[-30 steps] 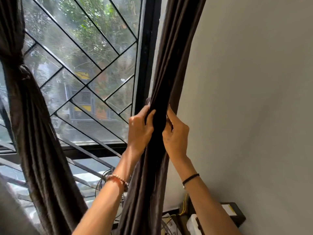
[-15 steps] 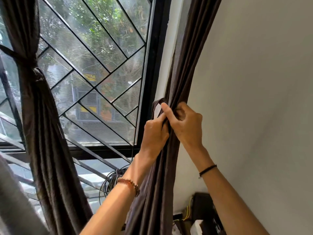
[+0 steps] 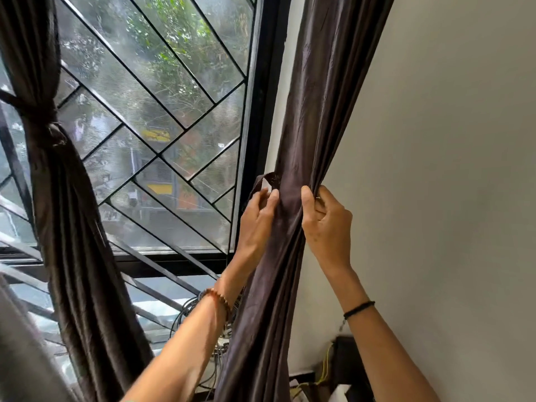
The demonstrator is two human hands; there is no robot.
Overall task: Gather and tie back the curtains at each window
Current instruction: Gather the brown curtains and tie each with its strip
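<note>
You are facing a window [image 3: 162,117] with a black diagonal grille, and a plain wall [image 3: 449,169] is lying to its right. Two dark brown curtains are hanging here. The left curtain [image 3: 72,227] is sitting bunched and cinched by a band at the window's left side. The right curtain [image 3: 313,111] is hanging gathered into one column between the window frame and the wall. Both of your hands are working on this right curtain. Your right hand [image 3: 327,224] is clenching the folds on the wall side, fingers curled round them. Your left hand [image 3: 258,219] is pinching one narrow tie-back strap [image 3: 268,179], which is looping out at the curtain's window side just above your fingertips. One beaded bracelet [image 3: 219,298] is circling your left wrist, and one black wristband [image 3: 358,309] is circling your right.
</note>
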